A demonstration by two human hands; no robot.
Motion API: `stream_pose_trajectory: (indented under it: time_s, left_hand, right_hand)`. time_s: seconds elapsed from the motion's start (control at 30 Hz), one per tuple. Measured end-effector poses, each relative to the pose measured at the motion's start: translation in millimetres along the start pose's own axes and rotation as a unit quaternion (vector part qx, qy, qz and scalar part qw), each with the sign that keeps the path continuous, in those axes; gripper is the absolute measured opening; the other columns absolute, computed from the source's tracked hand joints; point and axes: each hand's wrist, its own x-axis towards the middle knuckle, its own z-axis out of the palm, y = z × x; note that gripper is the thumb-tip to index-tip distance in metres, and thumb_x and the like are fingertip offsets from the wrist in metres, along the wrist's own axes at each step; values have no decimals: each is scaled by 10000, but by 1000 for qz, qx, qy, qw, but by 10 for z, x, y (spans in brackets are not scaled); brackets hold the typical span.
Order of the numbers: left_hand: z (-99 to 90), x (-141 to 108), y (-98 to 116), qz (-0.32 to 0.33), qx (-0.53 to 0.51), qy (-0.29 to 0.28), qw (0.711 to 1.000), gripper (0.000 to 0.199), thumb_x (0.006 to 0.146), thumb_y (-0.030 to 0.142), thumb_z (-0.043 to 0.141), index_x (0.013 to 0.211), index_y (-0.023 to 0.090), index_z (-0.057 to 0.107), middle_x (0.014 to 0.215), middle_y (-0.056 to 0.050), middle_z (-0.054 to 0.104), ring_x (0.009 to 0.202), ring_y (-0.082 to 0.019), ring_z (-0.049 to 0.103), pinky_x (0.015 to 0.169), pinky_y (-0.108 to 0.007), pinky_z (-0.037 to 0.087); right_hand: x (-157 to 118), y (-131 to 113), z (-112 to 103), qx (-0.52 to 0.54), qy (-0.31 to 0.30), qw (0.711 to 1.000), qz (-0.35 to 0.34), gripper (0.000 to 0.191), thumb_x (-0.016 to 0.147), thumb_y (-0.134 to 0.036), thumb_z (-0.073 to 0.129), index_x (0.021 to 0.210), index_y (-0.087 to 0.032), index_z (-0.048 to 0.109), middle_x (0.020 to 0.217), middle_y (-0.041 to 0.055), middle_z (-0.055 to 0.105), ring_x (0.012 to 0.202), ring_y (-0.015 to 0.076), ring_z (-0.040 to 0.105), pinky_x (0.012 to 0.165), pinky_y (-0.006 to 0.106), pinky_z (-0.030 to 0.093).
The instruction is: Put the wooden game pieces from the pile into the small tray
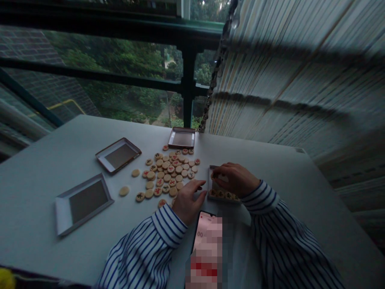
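Round wooden Chinese chess pieces (170,169), marked in red or black or lying blank side up, form a loose pile on the white table (156,257). My left hand (189,200) hovers at the pile's near right edge; its thumb and fingers are apart, with nothing seen between them. To the right lies a shallow open box (214,186) with a row of black-marked pieces along its near side. My right hand (236,179) reaches over this box, fingertips pinching a Chinese chess piece (213,176) at its left side. Part of the box is hidden beneath that hand.
A brown-rimmed tray (132,159) and a larger pale box part (64,216) lie on the left. Another shallow tray (181,138) stands at the back edge by the window. A phone (204,241) lies between my forearms. A striped curtain (270,80) hangs on the right.
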Motion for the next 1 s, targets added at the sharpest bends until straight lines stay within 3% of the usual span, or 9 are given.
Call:
stream_pose_trajectory:
  time_s: [0.3, 1.0]
  left_hand:
    - [54, -15, -55, 98, 117, -18, 988, 286, 731, 133, 486, 1012, 160, 532, 946, -89, 621, 921, -199, 563, 879, -387, 425]
    - [50, -25, -54, 124, 199, -49, 971, 225, 740, 165, 509, 957, 150, 566, 851, -86, 643, 817, -217, 568, 710, -354, 434]
  right_hand:
    - [65, 30, 150, -43, -88, 995, 21, 221, 771, -314, 481, 894, -207, 631, 843, 69, 647, 794, 185, 580, 667, 249, 388]
    - [84, 25, 200, -80, -109, 991, 13, 220, 757, -322, 476, 855, -210, 638, 819, 63, 654, 780, 187, 586, 584, 237, 369]
